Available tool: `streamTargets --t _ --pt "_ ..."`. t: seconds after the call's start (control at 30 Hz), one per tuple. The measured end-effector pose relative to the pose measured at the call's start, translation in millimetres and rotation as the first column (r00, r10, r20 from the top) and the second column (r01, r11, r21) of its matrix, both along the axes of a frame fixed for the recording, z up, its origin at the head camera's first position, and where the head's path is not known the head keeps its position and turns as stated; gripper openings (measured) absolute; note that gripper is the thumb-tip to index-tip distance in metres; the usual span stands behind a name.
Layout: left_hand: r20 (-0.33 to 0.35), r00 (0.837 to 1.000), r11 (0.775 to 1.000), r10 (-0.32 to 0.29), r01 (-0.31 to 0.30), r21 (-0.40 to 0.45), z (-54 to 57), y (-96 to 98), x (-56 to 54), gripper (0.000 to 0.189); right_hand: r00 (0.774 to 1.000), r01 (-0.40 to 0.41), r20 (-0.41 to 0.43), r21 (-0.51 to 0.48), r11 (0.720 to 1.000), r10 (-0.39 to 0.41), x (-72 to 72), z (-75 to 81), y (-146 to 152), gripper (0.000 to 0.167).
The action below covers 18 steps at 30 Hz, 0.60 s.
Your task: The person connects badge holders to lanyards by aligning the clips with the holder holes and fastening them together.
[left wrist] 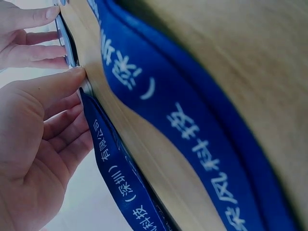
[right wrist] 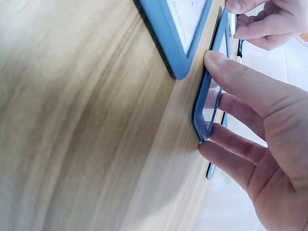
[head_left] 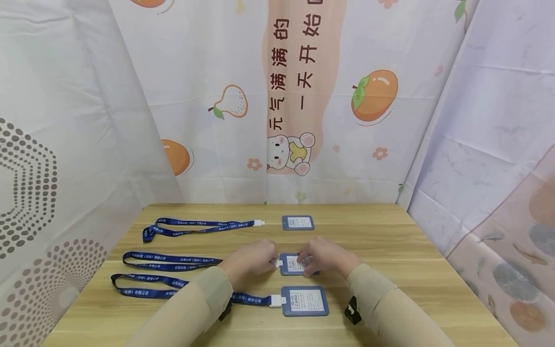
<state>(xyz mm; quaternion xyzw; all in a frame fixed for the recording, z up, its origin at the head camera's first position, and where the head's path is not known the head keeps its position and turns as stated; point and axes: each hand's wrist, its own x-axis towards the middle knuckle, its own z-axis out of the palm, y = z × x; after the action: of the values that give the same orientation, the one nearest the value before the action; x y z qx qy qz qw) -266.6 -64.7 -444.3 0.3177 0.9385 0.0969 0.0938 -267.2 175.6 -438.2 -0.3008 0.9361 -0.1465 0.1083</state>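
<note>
In the middle row, my left hand [head_left: 256, 258] pinches the white plastic clip [head_left: 278, 263] at the end of a blue lanyard [head_left: 173, 260] between thumb and fingers. My right hand [head_left: 327, 258] grips the blue-framed badge holder [head_left: 286, 270] from its right side. The right wrist view shows the thumb on the holder's near edge [right wrist: 201, 96], with fingers over its face and at its corner. The clip meets the holder's left end, partly covered by the left fingers. Printed white characters run along the lanyard strap [left wrist: 110, 163] below the left hand.
Nearer me, another lanyard [head_left: 143, 292] is joined by its white clip [head_left: 275, 301] to a badge holder [head_left: 321, 300]. At the back, a lanyard [head_left: 173, 233] with a white clip [head_left: 258, 223] lies apart from a third holder [head_left: 297, 222]. Printed curtains surround the wooden table [head_left: 390, 226].
</note>
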Motion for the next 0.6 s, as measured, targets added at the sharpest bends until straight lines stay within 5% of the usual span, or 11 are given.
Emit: streamTargets --t 0.6 --pt "-0.003 1.000 1.000 -0.005 0.005 0.004 -2.2 1.5 -0.8 0.006 1.000 0.001 -0.004 -0.008 1.000 -0.001 -1.7 -3.6 1.0 0.035"
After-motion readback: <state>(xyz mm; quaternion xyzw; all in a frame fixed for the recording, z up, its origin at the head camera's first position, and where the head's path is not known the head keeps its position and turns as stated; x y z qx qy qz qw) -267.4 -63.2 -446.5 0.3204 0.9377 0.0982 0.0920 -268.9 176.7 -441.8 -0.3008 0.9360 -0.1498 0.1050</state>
